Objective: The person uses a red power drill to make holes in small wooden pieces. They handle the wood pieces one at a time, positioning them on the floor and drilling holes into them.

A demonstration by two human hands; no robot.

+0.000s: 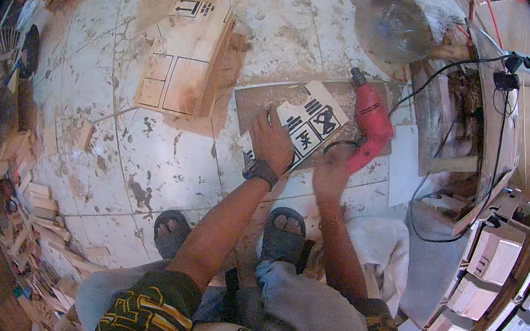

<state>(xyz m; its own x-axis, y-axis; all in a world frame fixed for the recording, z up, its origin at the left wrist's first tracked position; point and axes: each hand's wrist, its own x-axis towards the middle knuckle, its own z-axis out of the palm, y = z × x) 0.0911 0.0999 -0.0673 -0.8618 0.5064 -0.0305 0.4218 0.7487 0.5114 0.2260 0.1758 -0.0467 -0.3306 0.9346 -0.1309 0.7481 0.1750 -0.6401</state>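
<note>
My left hand lies flat with its fingers stretched out, pressing on a thin wooden board printed with black symbols and stripes. A notch shows in the board's upper edge, and the board rests at a slant on a brown sheet on the floor. At the board's right end, my right hand is closed and slightly blurred. A dark curved thing shows at its fingers, too unclear to name. Just right of that hand lies a red power drill, its chuck pointing away from me.
A wooden box with printed marks stands on the tiled floor at the far left. Black cables run along the right side. Wood offcuts lie at left; stacked boxes stand at right. A clear plastic bag sits at the back.
</note>
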